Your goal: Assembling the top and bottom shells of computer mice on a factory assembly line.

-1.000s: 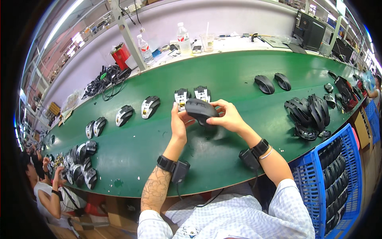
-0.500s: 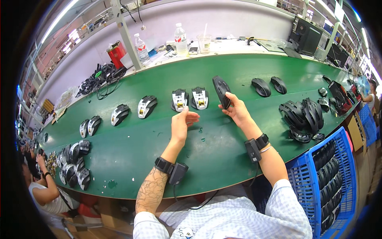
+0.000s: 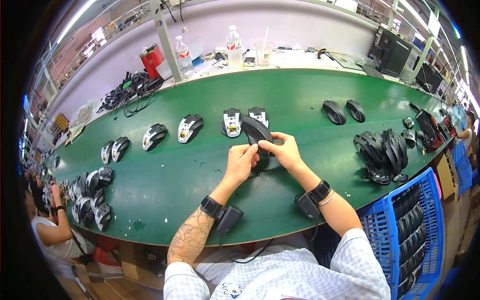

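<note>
A black computer mouse [image 3: 256,131] is held tilted over the green bench [image 3: 175,205], with both my hands at its near end. My left hand [image 3: 241,162] grips the near left edge between thumb and fingers. My right hand [image 3: 285,150] closes on the near right edge, its thumb beside the left one. Just behind stand two mouse bodies without top covers, one white and black mouse body [image 3: 232,123] and another mouse body [image 3: 259,114] partly hidden by the held mouse. To the left, several more such bodies, including one mouse body [image 3: 190,128], form a line.
Two black mice [image 3: 334,112] lie at the back right. Nearer on that side is a pile of black shells [image 3: 382,147]; a blue crate [image 3: 391,216] with rows of dark parts stands below the bench edge. More mouse bodies [image 3: 91,197] are heaped left, near another person [image 3: 55,227].
My right hand has brought the black mouse left and nearer, turning it. My left hand has moved right from beside the uncovered bodies and taken hold of the mouse too.
</note>
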Demonstrator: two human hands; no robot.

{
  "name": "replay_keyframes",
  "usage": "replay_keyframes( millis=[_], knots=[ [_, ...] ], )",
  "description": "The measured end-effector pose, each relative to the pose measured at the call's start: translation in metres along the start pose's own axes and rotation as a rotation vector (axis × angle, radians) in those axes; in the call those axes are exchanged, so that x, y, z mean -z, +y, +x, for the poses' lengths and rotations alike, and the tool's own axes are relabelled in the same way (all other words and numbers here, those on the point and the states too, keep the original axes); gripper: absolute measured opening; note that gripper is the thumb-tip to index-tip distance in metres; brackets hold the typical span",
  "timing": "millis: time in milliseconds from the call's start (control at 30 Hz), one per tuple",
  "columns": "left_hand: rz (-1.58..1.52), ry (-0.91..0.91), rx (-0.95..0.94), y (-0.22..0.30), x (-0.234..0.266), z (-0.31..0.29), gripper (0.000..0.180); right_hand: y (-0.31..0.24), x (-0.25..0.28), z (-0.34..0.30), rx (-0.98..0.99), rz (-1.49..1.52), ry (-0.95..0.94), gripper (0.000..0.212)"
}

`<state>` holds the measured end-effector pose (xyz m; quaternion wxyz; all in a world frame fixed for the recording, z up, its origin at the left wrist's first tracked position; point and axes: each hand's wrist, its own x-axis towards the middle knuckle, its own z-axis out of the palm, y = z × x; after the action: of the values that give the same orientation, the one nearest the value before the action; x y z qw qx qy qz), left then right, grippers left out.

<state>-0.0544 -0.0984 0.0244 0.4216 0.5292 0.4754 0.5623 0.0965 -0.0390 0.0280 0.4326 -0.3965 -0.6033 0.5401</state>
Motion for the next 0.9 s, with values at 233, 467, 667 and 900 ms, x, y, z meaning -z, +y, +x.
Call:
replay_keyframes(
  millis=[233, 467, 667, 900],
  knots=[
    [0.062, 0.06, -0.037, 0.001, 0.001, -0.004, 0.038, 0.001, -0.006, -0.002, -0.013, 0.005, -0.001, 0.046],
    [0.003, 0.051, -0.061, -0.001, 0.0, -0.001, 0.039, -0.012, -0.007, -0.001, -0.032, 0.024, 0.009, 0.042],
    [0.083, 0.06, -0.105, 0.0, -0.006, -0.002, 0.038, -0.017, 0.028, 0.044, 0.077, -0.256, 0.466, 0.047],
    [0.189, 0.053, -0.171, -0.013, 0.001, -0.004, 0.038, 0.002, 0.082, 0.073, -0.038, -1.189, 0.43, 0.081]
  ],
)
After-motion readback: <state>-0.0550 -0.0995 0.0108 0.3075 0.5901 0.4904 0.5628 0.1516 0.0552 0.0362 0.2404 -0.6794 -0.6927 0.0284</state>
